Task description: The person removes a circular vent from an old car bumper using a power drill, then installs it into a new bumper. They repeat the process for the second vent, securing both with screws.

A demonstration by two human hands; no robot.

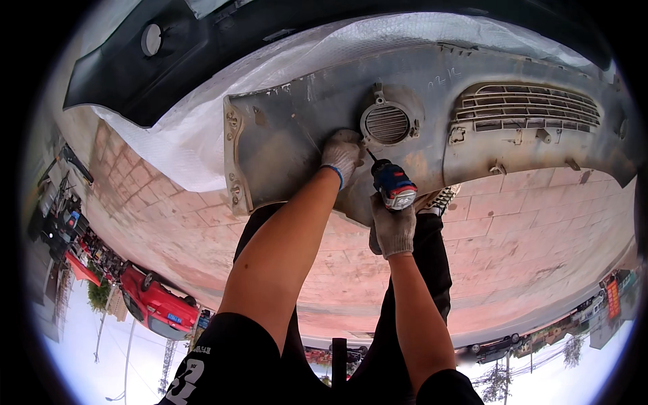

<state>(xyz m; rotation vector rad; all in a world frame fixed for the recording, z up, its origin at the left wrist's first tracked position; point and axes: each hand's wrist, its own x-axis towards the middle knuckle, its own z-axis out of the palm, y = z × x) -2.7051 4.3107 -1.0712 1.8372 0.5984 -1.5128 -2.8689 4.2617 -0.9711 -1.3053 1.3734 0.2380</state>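
Observation:
A grey, scuffed car bumper (290, 128) lies in front of me. A round slatted grille (387, 124) is fixed in it, with small tabs on its rim. My right hand (393, 226), in a pale knit glove, is wrapped round a blue and red cordless drill (395, 182). The drill's thin dark bit points up and left at the lower edge of the round grille; whether it touches is too small to tell. Just left of the bit, my left hand (342, 152), gloved with a blue cuff, is closed against the bumper. Its fingertips and anything in them are hidden.
A wide slatted grille (526, 108) sits further right in the bumper. Behind lies white bubble wrap (182, 145) under a black bumper (128, 74). My shoe (442, 200) stands near the bumper's edge on reddish paving (513, 236). A red car (158, 304) is at the left.

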